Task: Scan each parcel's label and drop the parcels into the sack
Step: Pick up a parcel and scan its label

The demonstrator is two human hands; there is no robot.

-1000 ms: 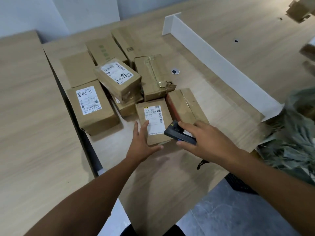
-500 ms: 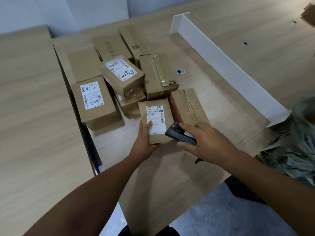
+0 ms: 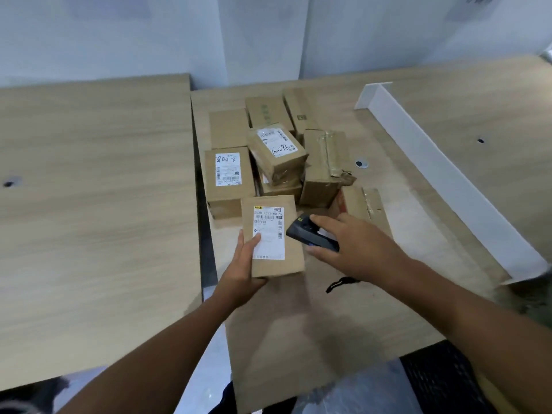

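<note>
Head view: left hand (image 3: 239, 276) grips the near end of a small cardboard parcel (image 3: 273, 237), thumb lying on its white label (image 3: 268, 233), fingers wrapped beneath. Right hand (image 3: 355, 246) is closed around a black handheld scanner (image 3: 310, 233), held just right of the parcel with its nose aimed at the label. Procedure, as judged: keep the label flat and facing up, clear the thumb from the barcode strips, and point the scanner squarely at the printed bars. Behind the parcel, a cluster of other boxes (image 3: 268, 150) rests on the bench (image 3: 388, 180); all are plain brown corrugated card, rectangular, some taped, two bearing labels. Bench surface is pale wood grain. No sack is clearly visible.
</note>
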